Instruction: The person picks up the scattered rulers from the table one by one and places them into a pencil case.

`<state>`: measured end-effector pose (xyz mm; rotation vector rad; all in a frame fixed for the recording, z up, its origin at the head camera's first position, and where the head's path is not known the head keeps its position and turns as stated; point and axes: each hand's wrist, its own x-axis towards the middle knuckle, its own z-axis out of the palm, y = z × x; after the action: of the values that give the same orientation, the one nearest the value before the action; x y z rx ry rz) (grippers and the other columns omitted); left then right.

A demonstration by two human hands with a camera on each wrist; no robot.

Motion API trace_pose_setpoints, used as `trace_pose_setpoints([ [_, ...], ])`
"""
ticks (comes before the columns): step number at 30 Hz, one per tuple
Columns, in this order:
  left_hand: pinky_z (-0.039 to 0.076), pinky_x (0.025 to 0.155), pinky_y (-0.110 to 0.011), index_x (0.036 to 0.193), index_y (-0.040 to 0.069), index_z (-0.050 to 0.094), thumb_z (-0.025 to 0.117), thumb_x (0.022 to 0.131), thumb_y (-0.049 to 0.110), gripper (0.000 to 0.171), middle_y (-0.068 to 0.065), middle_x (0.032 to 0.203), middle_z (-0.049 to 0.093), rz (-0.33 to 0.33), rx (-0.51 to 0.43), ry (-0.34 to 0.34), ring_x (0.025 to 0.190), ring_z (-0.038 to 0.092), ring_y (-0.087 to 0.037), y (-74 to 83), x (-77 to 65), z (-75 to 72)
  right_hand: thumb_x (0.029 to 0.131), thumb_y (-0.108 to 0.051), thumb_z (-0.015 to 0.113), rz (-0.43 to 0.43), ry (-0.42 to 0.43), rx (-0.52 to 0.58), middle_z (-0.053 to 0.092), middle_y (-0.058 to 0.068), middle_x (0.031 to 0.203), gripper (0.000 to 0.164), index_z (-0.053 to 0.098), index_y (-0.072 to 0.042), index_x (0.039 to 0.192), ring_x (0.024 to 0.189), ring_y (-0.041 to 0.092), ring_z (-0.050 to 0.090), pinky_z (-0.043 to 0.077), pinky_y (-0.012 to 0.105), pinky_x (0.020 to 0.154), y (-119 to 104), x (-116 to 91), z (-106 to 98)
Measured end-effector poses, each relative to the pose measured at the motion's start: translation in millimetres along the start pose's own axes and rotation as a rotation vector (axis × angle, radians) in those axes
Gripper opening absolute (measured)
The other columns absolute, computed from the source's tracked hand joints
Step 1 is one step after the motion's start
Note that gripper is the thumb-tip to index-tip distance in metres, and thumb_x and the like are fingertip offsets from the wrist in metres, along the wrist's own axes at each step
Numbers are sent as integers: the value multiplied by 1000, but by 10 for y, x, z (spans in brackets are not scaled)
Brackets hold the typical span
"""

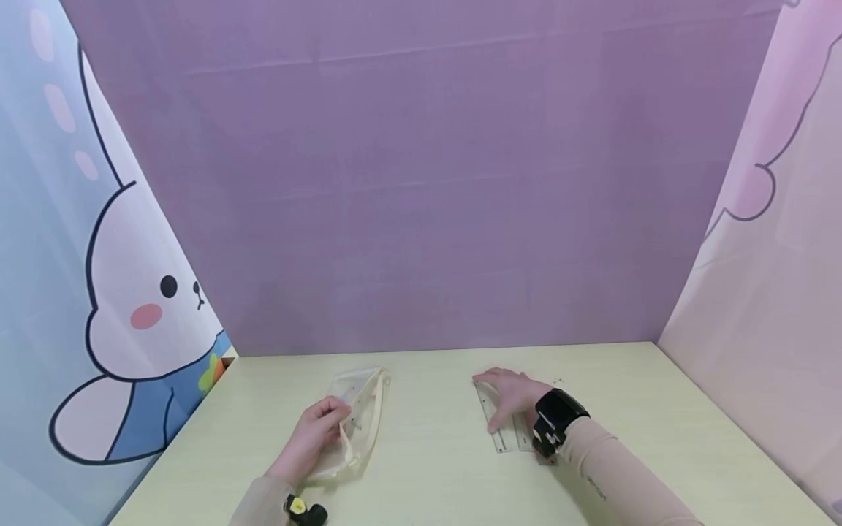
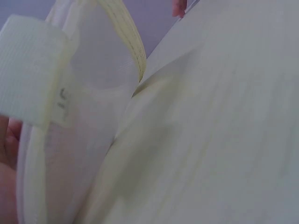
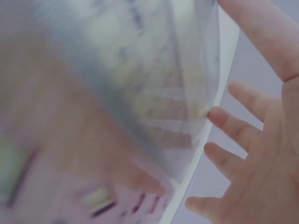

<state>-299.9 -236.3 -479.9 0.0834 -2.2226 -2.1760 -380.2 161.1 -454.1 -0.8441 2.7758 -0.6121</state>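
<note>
My left hand (image 1: 317, 432) pinches the edge of a translucent pouch (image 1: 363, 427) with a cream zip border, at the left of the table. In the left wrist view the pouch (image 2: 100, 98) fills the left side, with a pale fabric tab on its edge and most of the hand hidden behind. Over to the right, my right hand (image 1: 514, 394) reaches across several clear flat strips with markings, like rulers (image 1: 502, 443), fingers spread and thumb stretched out. The right wrist view has the straight fingertips (image 3: 217, 112) at the edge of a clear, blurred sheet.
The pale wooden table (image 1: 427, 453) runs back to a purple backdrop (image 1: 427, 183). A curtain with a cartoon rabbit (image 1: 154, 307) stands at the left, and a pink and white one (image 1: 776, 292) at the right.
</note>
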Motion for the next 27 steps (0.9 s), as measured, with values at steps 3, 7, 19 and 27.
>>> trace_pose_setpoints([
  [3,46,57,-22,93,-1,60,65,88,9,12,-5,87,53,3,7,-1,68,50,-12,9,-15,1,55,-33,93,12,-14,-6,42,11,141,104,44,-12,144,131,33,39,19,69,103,-76,-4,-28],
  [7,46,59,-22,93,-1,60,66,88,8,12,-6,88,54,12,3,-5,70,50,-13,5,-12,-4,54,-29,94,30,-32,-16,41,11,140,105,43,-11,145,129,33,39,19,70,103,-143,6,-66],
  [19,47,59,-23,93,-1,60,66,88,10,13,-6,88,54,22,8,0,73,52,-15,0,-8,-22,53,-19,93,47,-69,39,41,4,121,104,43,-14,144,113,25,44,34,59,99,-120,170,-28],
  [27,46,58,-22,92,0,61,67,87,10,13,-6,87,54,22,11,-6,71,50,-14,-4,2,-18,58,-13,90,91,-38,100,37,18,136,92,49,-18,140,126,33,35,33,59,100,-133,242,28],
])
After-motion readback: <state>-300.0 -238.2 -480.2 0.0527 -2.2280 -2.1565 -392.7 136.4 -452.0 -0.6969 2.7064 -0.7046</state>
